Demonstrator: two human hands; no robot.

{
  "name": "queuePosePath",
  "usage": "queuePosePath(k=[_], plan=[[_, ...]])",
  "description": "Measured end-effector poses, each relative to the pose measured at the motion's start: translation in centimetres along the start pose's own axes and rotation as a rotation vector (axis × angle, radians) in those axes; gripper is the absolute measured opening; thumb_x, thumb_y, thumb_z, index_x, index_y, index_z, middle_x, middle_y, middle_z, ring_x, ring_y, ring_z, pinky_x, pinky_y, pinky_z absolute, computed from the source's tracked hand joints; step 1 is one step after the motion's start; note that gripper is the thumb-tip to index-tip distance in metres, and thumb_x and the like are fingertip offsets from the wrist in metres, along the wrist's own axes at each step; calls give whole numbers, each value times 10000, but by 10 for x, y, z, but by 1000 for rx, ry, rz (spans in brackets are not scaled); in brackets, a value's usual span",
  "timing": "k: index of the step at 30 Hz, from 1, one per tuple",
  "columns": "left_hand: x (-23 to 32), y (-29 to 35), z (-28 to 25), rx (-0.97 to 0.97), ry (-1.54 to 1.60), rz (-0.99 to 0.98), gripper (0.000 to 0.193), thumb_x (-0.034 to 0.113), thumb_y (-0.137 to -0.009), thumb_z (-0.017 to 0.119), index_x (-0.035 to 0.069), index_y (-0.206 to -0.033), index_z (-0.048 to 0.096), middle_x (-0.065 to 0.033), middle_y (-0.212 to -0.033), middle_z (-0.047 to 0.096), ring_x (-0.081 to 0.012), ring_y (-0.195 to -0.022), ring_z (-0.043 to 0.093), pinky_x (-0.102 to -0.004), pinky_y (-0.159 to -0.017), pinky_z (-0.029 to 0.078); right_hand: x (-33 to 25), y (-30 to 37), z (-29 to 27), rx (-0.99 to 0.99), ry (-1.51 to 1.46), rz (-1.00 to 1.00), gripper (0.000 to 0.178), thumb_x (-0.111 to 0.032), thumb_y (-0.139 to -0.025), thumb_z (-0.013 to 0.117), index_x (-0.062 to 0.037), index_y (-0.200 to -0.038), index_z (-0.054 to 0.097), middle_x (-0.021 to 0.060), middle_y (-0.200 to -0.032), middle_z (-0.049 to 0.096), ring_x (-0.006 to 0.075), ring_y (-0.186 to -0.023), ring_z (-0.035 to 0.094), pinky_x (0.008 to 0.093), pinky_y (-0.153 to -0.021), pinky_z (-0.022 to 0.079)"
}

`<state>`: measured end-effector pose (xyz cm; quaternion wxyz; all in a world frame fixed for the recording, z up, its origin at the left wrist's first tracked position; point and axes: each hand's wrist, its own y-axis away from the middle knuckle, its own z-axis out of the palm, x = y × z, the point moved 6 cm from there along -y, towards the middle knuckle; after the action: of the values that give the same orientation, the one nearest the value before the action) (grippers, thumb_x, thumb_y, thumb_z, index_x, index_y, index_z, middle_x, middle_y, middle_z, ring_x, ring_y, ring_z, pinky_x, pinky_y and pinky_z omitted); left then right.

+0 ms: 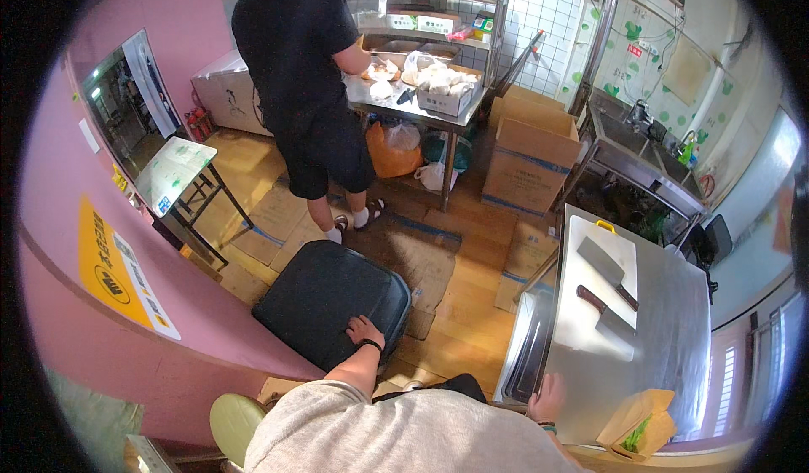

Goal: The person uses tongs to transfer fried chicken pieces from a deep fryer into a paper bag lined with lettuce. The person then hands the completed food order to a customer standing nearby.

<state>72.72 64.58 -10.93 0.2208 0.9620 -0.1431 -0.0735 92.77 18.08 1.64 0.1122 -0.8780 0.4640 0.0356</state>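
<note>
My left hand (365, 331) lies on the lid of a large black bin (324, 292), fingers spread and holding nothing. My right hand (548, 397) rests at the near left corner of a stainless steel table (666, 330), its fingers stretched out with nothing in them. On that table, beyond my right hand, a white cutting board (573, 304) carries two cleavers. One cleaver (601, 259) lies farther off; the other cleaver (615, 326), with a brown handle, is nearer. A brown paper bag (649, 418) with green leaves inside stands at the near edge.
A person in black (295, 77) stands ahead at a steel counter (459, 119) holding bags and a box of pale items. Cardboard boxes (531, 153) stand right of it, with a sink (624, 136) beyond. A small folding table (177, 170) is at left. Flattened cardboard (421, 262) covers some floor.
</note>
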Motion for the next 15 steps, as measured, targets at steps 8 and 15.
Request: queuePosePath(k=[8,15], plan=[[-4,1,-7,133,-32,90,843,447,-707,627,40,-1329,230,-178,-1369,231,-323,-1246,252,-457,-967,288,2,-3,3,-82,-69,27,570,-143,-667,553,-12,-1203,410,186,-1313,295,354,-1248,220,497,-1025,154],[-1,9,-11,162,-2,102,900,453,-671,666,31,-1327,217,-187,-1375,197,-332,-1239,252,-458,-935,339,13,4,17,-62,-18,-14,586,-138,-663,547,-5,-1212,394,213,-1306,291,376,-1242,220,508,-1015,165]])
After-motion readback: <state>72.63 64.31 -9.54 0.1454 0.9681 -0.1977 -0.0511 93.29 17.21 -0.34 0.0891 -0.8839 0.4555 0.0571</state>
